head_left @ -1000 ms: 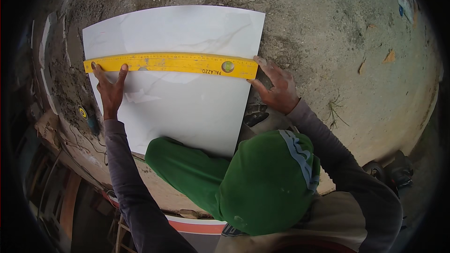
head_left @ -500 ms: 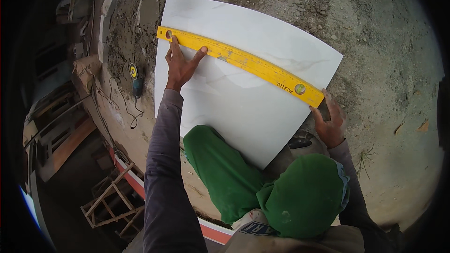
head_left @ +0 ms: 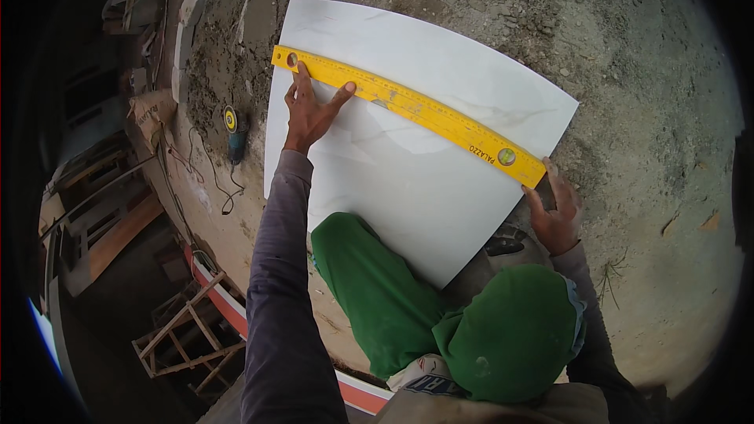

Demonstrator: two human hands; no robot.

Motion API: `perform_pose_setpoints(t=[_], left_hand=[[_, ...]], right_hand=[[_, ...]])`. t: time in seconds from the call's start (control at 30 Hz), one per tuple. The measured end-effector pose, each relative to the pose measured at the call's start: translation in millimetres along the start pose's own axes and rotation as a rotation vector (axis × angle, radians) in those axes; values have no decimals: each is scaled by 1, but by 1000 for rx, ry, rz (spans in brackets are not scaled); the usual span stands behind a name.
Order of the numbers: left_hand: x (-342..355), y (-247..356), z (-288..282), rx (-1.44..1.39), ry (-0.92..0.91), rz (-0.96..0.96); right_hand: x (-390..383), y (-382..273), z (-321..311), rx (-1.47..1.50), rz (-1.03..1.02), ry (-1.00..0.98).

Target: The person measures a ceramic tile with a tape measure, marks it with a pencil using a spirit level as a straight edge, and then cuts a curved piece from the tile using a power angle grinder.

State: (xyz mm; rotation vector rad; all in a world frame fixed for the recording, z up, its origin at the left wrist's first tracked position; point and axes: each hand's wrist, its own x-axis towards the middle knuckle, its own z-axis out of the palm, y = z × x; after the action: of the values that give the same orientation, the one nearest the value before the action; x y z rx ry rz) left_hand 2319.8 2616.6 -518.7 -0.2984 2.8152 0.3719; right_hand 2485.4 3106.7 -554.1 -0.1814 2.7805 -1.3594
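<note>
A large white tile with faint grey veins lies in front of me. Across its upper part runs a yellow spirit level, slanting down from left to right. My left hand holds the level near its left end, thumb and fingertips spread along the lower edge and pressing on it. At the other end, by the tile's right edge, my right hand has the level's tip between thumb and fingers. Part of the right fingers is hidden behind that tip.
An angle grinder with its cord lies on the ground left of the tile. Beyond it are a paper sack and a wooden frame. Rough sand and gravel border the tile's far side. My green-clad knees are at its near edge.
The view has shifted slightly, so everything sits a little further right and lower. Both hands keep their places on the level, which stays put on the tile.
</note>
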Motion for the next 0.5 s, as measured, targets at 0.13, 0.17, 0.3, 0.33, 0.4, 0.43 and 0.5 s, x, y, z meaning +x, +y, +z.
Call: perform_pose_setpoints(t=[0.13, 0.17, 0.3, 0.33, 0.4, 0.43, 0.5], left_hand=[[0, 5, -4, 17, -32, -13], [-1, 4, -3, 18, -32, -13], [-1, 1, -2, 15, -27, -14], [-1, 1, -2, 11, -25, -15], [0, 1, -3, 8, -32, -18], [0, 1, -3, 4, -37, -20], [0, 1, -4, 3, -37, -24]], right_hand=[[1, 2, 0, -4, -20, 11], [1, 1, 0, -1, -27, 10], [0, -1, -1, 11, -7, -3], [0, -1, -1, 9, -9, -4], [2, -2, -1, 15, -33, 20], [2, -2, -1, 16, -32, 19], [2, -2, -1, 35, -4, 0]])
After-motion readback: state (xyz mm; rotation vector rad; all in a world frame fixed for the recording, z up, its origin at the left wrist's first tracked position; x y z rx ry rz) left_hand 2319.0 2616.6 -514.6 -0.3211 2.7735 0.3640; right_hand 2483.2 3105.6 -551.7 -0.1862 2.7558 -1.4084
